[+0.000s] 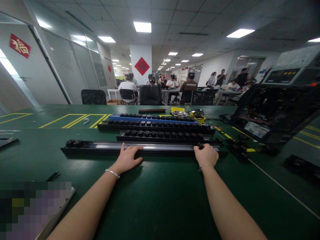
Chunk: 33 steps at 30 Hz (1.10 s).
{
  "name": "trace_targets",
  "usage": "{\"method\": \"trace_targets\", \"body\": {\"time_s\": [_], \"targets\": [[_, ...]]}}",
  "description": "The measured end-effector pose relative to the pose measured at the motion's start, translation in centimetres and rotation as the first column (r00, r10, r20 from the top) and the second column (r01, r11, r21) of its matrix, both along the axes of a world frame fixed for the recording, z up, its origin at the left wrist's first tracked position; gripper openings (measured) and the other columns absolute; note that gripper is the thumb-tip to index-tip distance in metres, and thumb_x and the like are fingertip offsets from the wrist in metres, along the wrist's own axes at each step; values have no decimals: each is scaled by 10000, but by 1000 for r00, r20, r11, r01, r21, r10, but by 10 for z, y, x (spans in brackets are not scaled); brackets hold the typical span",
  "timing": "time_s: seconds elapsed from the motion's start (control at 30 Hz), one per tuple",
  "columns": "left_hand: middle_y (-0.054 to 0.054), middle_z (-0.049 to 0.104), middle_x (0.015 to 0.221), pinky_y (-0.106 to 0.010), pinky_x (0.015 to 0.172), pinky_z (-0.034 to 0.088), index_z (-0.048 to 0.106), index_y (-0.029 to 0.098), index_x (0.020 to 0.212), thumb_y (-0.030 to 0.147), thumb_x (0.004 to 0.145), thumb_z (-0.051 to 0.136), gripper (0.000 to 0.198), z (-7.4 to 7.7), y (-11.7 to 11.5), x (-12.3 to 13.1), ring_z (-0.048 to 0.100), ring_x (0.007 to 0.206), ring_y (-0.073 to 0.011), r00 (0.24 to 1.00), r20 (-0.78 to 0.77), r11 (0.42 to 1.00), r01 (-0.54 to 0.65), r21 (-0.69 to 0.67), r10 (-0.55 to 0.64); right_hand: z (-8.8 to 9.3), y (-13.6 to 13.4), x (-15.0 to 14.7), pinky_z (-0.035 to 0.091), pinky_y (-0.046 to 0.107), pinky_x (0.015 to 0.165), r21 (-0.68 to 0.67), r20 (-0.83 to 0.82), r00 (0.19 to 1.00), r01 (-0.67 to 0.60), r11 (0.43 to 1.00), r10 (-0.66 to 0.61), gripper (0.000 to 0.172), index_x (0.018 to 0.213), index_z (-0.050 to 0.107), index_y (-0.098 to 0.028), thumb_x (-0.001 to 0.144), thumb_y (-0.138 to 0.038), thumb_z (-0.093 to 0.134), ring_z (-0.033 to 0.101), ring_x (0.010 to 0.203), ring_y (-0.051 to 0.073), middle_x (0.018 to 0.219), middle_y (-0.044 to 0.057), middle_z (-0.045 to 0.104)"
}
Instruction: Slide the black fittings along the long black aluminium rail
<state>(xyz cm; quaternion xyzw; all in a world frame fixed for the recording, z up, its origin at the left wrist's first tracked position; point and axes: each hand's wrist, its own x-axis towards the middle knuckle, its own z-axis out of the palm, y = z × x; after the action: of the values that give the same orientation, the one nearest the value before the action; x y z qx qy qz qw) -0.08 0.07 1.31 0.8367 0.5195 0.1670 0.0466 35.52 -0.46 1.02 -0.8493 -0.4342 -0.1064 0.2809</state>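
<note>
A long black rail point(87, 150) with a shiny grey inner channel lies crosswise in front of me. Two dark round parts point(74, 143) sit in its left end. My left hand point(128, 159) rests on the rail's near edge left of the middle, fingers spread, gripping nothing. Near the rail's right end, my right hand point(207, 155) is closed, and a small black part point(200, 145) shows at its fingertips. The rest of that part is hidden by my fingers. Just behind lies a shorter black rail point(160, 137) filled with a row of dark round parts.
Farther back are another filled black rail point(155, 126), a blue rail point(113, 118) and a yellow tray point(178, 109). Loose black parts point(238, 148) lie to the right, beside a large open equipment case point(275, 110). A pen point(52, 176) lies at left. People sit beyond the green table point(160, 200).
</note>
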Motion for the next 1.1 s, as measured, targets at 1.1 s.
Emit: {"method": "trace_targets", "body": {"time_s": [1.1], "targets": [[-17, 620, 1208, -624, 1086, -74, 481, 306, 1220, 439, 796, 518, 446, -3, 3, -2, 506, 1174, -257, 1000, 6, 1000, 1, -1, -1, -5, -3, 31, 386, 370, 761, 74, -32, 993, 118, 990, -116, 368, 943, 666, -119, 749, -367, 474, 561, 894, 278, 945, 152, 654]]}}
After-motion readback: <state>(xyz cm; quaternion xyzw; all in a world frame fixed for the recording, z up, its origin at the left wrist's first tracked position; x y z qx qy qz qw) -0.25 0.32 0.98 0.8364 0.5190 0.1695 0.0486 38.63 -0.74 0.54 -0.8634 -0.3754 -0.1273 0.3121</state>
